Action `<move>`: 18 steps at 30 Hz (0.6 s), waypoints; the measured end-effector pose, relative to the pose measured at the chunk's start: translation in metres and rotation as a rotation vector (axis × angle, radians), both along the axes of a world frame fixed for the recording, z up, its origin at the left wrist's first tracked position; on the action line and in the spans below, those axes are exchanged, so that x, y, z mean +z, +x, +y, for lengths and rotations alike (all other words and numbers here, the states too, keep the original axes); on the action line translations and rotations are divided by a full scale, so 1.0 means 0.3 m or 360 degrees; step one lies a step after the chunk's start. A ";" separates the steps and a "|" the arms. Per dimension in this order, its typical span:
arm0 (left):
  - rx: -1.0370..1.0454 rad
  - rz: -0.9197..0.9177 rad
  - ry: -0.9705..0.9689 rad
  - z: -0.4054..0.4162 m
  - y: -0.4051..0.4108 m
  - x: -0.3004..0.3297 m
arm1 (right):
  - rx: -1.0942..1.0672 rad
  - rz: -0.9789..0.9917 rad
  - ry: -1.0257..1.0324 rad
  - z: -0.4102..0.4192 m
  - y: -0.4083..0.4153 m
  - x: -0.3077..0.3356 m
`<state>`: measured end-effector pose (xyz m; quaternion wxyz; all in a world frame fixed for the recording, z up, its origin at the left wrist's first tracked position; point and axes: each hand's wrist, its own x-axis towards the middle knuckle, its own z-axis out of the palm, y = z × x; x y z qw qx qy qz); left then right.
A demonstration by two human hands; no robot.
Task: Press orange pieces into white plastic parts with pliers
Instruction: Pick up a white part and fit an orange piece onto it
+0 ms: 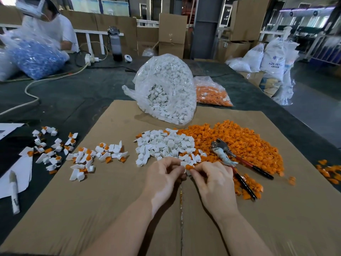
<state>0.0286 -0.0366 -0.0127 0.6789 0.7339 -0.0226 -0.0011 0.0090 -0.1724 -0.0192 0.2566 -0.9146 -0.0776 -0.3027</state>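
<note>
Orange piece (189, 167) pinched between hands; pliers (238, 160) just right.

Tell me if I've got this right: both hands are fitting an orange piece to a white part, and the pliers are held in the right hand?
Not quite. The pliers are not in the right hand; they lie on the cardboard beside the orange pile, as the head view shows. The rest holds: the left hand and right hand together pinch an orange piece against a white part.

both forearms reach forward, left hand (162, 174) and right hand (212, 179) meeting fingertip to fingertip, fingers curled in a pinch.
</note>
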 end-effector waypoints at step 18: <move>0.0033 0.0003 -0.0068 0.002 0.001 -0.007 | 0.0138 -0.0064 -0.0009 -0.003 -0.002 -0.005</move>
